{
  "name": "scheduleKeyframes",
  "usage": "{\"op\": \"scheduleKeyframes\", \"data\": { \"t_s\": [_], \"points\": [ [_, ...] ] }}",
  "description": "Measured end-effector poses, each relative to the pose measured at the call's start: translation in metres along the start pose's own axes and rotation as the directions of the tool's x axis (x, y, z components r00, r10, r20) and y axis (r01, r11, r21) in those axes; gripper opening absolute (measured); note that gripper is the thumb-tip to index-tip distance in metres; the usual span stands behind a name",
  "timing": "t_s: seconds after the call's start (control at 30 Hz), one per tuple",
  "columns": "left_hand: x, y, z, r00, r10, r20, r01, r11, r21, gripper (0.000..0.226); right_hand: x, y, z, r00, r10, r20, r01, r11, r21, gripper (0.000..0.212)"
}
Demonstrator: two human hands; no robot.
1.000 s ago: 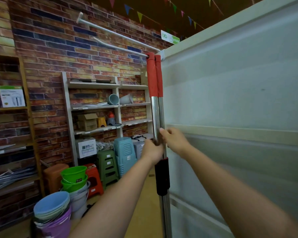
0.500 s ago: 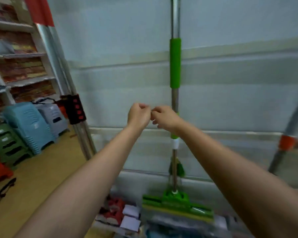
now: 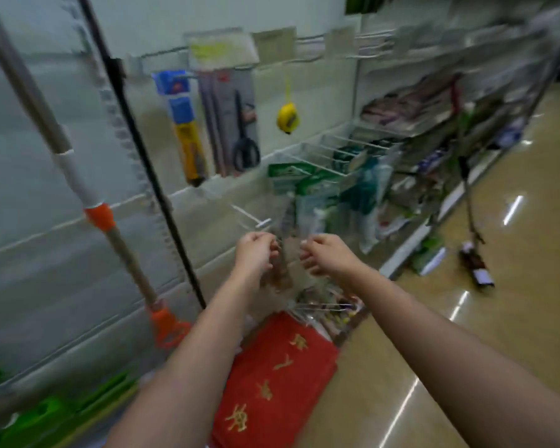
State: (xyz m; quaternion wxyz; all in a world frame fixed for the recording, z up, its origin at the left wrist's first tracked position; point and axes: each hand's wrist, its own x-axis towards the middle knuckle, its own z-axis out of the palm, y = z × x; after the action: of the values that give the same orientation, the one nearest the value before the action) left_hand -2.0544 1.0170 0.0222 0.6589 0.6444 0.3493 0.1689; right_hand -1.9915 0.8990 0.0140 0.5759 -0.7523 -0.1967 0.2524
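Closest to me, low at 6 o'clock, a red mat point(image 3: 272, 383) with gold characters leans at the foot of the display. It looks parked there because it is too broad for a peg.

Above it, at arm's reach toward 12 o'clock, my left hand point(image 3: 256, 253) and right hand point(image 3: 324, 257) are level with a narrow gap between them. The fingers of both curl inward. In that gap hangs something clear and glossy, which I take for a clear packet point(image 3: 288, 257). The blur hides whether my fingertips pinch its film or only hover at its edges, so I cannot tell. I judge the two hands sit at its sides to keep limp plastic flat and square.

Just past my left knuckles, at 11 o'clock, a bare peg hook point(image 3: 249, 218) juts from the panel. It is probably where such a packet would hang.

At 10 o'clock an orange-collared mop point(image 3: 101, 218) leans on the wall, propped on its head.

Farther up, from 11 to 12 o'clock, a carded pair of scissors point(image 3: 243, 124) and a yellow tape measure point(image 3: 287, 119) hang at eye level. At 1 o'clock a wire basket point(image 3: 337, 150) holds soft green packs.
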Motion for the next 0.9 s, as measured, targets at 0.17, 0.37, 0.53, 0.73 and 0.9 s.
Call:
{"op": "scheduleKeyframes", "data": {
  "t_s": [0.17, 0.37, 0.53, 0.73, 0.9],
  "points": [
    [-0.006, -0.008, 0.178, 0.977, -0.018, 0.212, 0.0, 0.996, 0.085, 0.025, -0.015, 0.069, -0.171, 0.965, 0.162, -0.204, -0.162, 0.987, 0.015, 0.022],
    [0.011, -0.017, 0.334, 0.932, -0.018, 0.362, -0.045, 0.985, 0.164, 0.017, -0.008, 0.119, -0.308, 0.89, 0.292, -0.349, -0.261, 0.956, 0.136, 0.015],
    [0.05, -0.008, 0.453, 0.891, -0.062, 0.45, -0.026, 0.982, 0.187, 0.017, 0.033, 0.153, -0.399, 0.831, 0.368, -0.417, -0.272, 0.923, 0.273, 0.016],
    [0.133, 0.018, 0.592, 0.836, -0.104, 0.538, -0.029, 0.972, 0.233, 0.016, 0.121, 0.171, -0.508, 0.787, 0.391, -0.478, -0.282, 0.916, 0.286, 0.015],
    [0.182, 0.038, 0.694, 0.816, -0.143, 0.561, -0.005, 0.967, 0.255, 0.014, 0.19, 0.177, -0.595, 0.782, 0.397, -0.481, -0.276, 0.912, 0.303, 0.018]
  ]
}}
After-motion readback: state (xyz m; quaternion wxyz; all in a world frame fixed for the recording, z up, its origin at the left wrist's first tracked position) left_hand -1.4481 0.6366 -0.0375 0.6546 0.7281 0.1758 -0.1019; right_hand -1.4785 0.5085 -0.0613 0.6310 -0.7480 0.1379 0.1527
